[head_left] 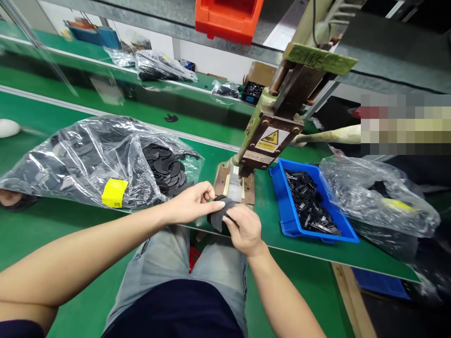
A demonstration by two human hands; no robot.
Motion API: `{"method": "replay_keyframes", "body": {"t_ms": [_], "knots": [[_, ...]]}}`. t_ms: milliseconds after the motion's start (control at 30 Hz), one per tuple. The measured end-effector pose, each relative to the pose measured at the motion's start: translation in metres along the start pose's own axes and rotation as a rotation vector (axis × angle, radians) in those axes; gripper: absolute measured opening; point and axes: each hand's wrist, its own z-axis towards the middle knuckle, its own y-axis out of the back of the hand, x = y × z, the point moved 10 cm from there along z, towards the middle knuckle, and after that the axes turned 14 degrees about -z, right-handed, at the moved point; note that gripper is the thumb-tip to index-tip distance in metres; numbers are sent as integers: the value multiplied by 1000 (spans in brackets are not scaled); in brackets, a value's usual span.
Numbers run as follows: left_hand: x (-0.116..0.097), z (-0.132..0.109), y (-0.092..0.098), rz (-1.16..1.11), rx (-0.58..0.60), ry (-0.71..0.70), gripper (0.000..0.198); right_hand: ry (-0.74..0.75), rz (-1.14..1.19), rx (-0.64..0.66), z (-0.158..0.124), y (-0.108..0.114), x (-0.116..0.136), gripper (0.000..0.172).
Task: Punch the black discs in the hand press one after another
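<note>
My left hand (192, 203) and my right hand (243, 227) meet at the front edge of the green table (310, 244), both pinching a curved black flat piece (220, 217). They hold it just in front of the metal base plate (234, 185) of a small press (273, 131) with a yellow warning label. To the left lies an open clear plastic bag (88, 162) full of similar black curved pieces, with a yellow tag on it.
A blue tray (287, 213) of small black parts stands right of the press, with a clear bag (377, 195) beside it. An orange bin (229, 16) hangs overhead. More bags and boxes sit on the far green shelves. My knees are under the table edge.
</note>
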Motion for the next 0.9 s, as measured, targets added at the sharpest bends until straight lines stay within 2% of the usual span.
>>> {"method": "replay_keyframes", "body": {"t_ms": [100,167,233,333,433,533,633,700,800,900], "knots": [[15,-4,-17,-214,155,150,45,-37,28,3,-1,1,-5,24],[23,-3,-17,-228,206,222,46,-88,33,27,-5,1,-13,27],[27,9,9,-136,91,207,46,-165,30,22,-15,5,-23,31],[23,43,76,160,-180,130,41,-266,26,-20,-37,19,-34,27],[2,99,129,632,-325,68,30,-305,27,-40,-58,30,-35,24],[-34,166,155,910,-441,-18,27,-318,57,-12,-73,33,-34,25],[-63,220,156,991,-486,-88,33,-335,59,30,-83,39,-36,27],[-71,238,152,1000,-489,-119,42,-343,18,35,-89,52,-40,27],[-68,232,149,978,-473,-135,38,-348,-104,10,-96,85,-53,25],[-55,194,142,970,-381,-130,25,-405,-280,-45,-99,133,-92,18]]}}
